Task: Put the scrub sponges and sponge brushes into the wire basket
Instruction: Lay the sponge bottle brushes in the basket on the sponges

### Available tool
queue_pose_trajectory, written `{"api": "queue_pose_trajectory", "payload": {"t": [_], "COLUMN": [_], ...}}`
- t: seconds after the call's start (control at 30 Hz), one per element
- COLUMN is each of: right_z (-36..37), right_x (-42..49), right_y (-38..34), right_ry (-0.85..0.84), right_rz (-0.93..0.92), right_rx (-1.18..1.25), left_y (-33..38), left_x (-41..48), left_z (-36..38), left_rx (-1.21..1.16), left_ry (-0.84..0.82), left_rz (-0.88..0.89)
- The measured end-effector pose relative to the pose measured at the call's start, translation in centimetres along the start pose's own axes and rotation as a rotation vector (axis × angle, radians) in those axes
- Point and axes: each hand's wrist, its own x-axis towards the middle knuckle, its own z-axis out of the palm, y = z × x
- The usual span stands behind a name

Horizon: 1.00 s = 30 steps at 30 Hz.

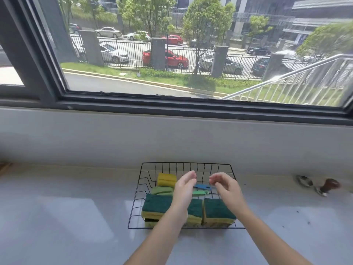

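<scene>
Tabletop [66,217]: pale and glossy, carrying the wire basket [183,165].
Scrub sponges [218,209]: green-topped, yellow-bodied, stacked along the basket's near side.
Left hand [184,190]: above the basket, fingers loosely extended, holding nothing.
Right hand [226,185]: beside it, fingers curled, empty.
Sponge brushes [202,186]: blue and green handles between the hands, inside the basket.
Yellow sponge [166,179]: far left corner of the basket.
Window [172,44]: far, above the sill.
</scene>
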Motion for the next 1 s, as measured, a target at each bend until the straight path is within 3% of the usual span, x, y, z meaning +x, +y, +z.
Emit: {"api": "queue_pose_trajectory", "payload": {"t": [0.27,0.47,0.57,0.77,0.9,1.0], "right_z": [-5.4,-7.3,-8.3,-10.7,-11.8,-11.6], "right_x": [-10.6,-16.9,-20.7,-27.9,-31.3,-33.1], "right_y": [1.6,4.2,5.9,8.4,9.7,10.7], "right_ry": [0.076,0.139,0.141,0.042,-0.048,-0.03], "right_rz": [0.107,0.238,0.399,0.641,0.765,0.847], "right_rx": [0.056,0.113,0.193,0.179,0.103,0.109], "left_y": [-2.6,-8.0,-11.5,-17.6,-20.1,-21.1], "left_x": [-7.0,-10.4,-11.8,-13.5,-14.1,-14.4], "left_z": [3.0,6.3,7.7,9.3,10.7,11.6], "left_rx": [0.431,0.645,0.737,0.931,1.142,1.191], "left_ry": [-0.193,-0.422,-0.516,-0.515,-0.62,-0.624], "left_rz": [0.221,0.121,0.066,0.018,0.016,0.032]}}
